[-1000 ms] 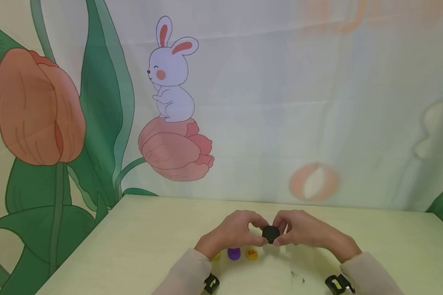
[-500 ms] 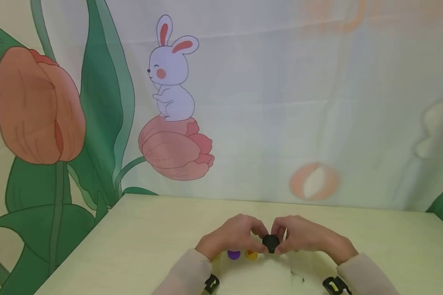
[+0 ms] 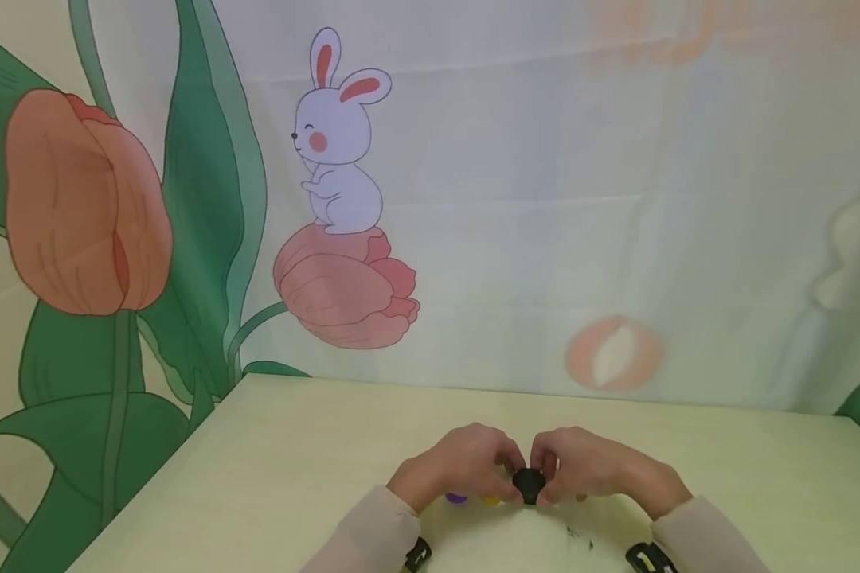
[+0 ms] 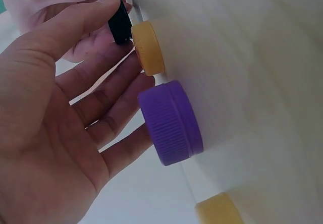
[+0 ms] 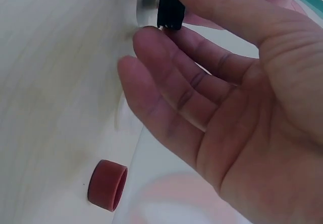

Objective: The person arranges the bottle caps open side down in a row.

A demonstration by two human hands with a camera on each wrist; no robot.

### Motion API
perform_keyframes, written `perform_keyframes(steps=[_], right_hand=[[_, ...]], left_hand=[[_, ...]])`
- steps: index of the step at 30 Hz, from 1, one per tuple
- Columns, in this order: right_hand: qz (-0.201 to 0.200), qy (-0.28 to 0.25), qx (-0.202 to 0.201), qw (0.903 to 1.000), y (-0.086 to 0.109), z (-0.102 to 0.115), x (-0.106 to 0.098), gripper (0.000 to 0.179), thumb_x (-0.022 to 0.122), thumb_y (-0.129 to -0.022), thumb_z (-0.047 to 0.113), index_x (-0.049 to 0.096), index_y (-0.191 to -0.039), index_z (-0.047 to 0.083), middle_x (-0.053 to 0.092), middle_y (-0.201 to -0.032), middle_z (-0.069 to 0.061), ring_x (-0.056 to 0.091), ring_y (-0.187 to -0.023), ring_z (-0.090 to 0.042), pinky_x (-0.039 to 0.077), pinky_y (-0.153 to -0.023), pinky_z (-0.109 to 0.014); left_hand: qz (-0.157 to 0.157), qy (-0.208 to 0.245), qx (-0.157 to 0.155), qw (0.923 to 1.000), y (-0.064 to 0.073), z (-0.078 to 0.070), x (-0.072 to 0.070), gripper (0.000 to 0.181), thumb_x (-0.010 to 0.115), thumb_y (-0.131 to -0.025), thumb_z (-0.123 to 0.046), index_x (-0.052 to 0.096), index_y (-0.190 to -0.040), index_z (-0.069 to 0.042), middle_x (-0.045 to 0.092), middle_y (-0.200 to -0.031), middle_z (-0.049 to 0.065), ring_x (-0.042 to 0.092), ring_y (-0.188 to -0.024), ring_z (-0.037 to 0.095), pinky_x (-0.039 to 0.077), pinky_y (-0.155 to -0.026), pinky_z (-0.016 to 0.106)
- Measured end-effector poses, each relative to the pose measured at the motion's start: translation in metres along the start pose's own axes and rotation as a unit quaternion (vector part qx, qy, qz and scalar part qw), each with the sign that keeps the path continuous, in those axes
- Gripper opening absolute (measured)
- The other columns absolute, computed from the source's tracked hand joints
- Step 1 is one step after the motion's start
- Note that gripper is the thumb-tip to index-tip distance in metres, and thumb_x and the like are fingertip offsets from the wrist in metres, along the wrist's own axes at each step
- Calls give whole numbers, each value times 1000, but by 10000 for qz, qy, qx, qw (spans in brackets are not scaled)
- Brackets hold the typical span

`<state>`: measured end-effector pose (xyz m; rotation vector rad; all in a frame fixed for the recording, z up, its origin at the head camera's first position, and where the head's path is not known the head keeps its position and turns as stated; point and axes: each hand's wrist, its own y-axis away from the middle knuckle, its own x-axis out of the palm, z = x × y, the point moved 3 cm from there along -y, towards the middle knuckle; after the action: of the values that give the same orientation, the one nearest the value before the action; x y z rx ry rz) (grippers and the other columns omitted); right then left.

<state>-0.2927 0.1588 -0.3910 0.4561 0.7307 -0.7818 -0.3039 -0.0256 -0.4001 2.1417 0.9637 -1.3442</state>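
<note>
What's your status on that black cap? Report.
Left hand, right hand both pinching black cap. Purple bottle cap, nearer yellow cap close by left hand. Red cap apart from right hand.

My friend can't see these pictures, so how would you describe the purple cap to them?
On the pale yellow table, find the person's left hand. Close to that hand, the round, ribbed purple plastic cap sits between two round yellow plastic caps. Its purple colour sets it apart from them.

Blocked between left grip (image 3: 466,461) and right grip (image 3: 584,461) by black cap (image 3: 529,484). Hemmed leftward by purple cap (image 4: 170,124) and yellow caps (image 4: 150,48), rightward by red cap (image 5: 105,185). Passable over far tabletop (image 3: 344,422).
</note>
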Motion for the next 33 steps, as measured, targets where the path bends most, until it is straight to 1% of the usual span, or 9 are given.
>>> perform_keyframes(steps=[5, 8, 13, 17, 21, 24, 28, 30, 33], right_hand=[[57, 18, -19, 10000, -2, -1, 2, 29, 90, -81, 8, 65, -97, 8, 63, -80, -1, 54, -54, -15, 47, -52, -29], [82, 67, -15, 9999, -4, -2, 4, 30, 90, -80, 9, 65, -96, 9, 64, -76, 0, 52, -53, -14, 44, -53, -28], [46, 104, 6, 9999, -5, -4, 5, 31, 91, -78, 10, 65, -95, 9, 63, -72, 1, 51, -52, -14, 42, -53, -28], [69, 113, 22, 9999, -3, -3, 3, 32, 91, -78, 12, 66, -98, 9, 64, -75, 0, 53, -53, -15, 44, -53, -29], [28, 137, 55, 9999, 0, -3, -5, 34, 90, -81, 14, 67, -105, 8, 65, -84, 0, 60, -60, -19, 50, -55, -33], [-140, 124, 17, 9998, 5, -4, -15, 34, 89, -84, 14, 68, -109, 8, 65, -90, 0, 63, -68, -19, 54, -59, -35], [-480, 317, -166, 9982, 10, -6, -29, 35, 90, -85, 18, 69, -111, 8, 67, -97, 0, 64, -81, -17, 55, -70, -35], [-652, 448, -208, 9966, 12, -8, -35, 37, 90, -85, 22, 70, -113, 9, 69, -103, -1, 65, -91, -19, 55, -77, -37], [-878, 590, -144, 9943, 13, -12, -41, 40, 89, -87, 29, 70, -116, 9, 69, -112, -3, 65, -104, -26, 54, -86, -45]], left_hand=[[-56, -494, 78, 9987, 0, -5, 0, 25, 94, -80, -30, 83, -101, -21, 66, -87, -18, 54, -80, 0, 45, -72, 17], [-77, -683, 92, 9976, 0, -5, 0, 28, 95, -78, -31, 84, -103, -21, 63, -86, -16, 52, -77, 2, 44, -69, 17], [-104, -872, 29, 9961, 0, -6, 2, 31, 96, -77, -33, 84, -104, -22, 63, -88, -15, 52, -77, 2, 44, -70, 18], [-51, -919, -29, 9958, 0, -6, 2, 36, 96, -77, -36, 84, -107, -22, 66, -92, -16, 54, -81, 1, 46, -73, 18], [41, -822, -103, 9966, -1, -6, 0, 47, 95, -78, -43, 81, -117, -21, 72, -100, -16, 61, -91, 0, 50, -79, 19], [30, -555, -278, 9981, -3, -7, -2, 54, 93, -80, -49, 79, -122, -18, 76, -106, -12, 66, -100, 3, 53, -85, 23], [-116, 22, -521, 9986, -8, -7, -6, 54, 89, -85, -48, 77, -126, -16, 76, -111, -10, 69, -104, 7, 54, -89, 28], [-204, 241, -555, 9980, -12, -7, -7, 52, 87, -87, -46, 76, -127, -16, 76, -112, -9, 69, -104, 8, 55, -90, 29], [-354, 380, -517, 9973, -19, -8, -8, 50, 86, -89, -44, 76, -128, -15, 76, -113, -8, 69, -103, 8, 55, -91, 29]])
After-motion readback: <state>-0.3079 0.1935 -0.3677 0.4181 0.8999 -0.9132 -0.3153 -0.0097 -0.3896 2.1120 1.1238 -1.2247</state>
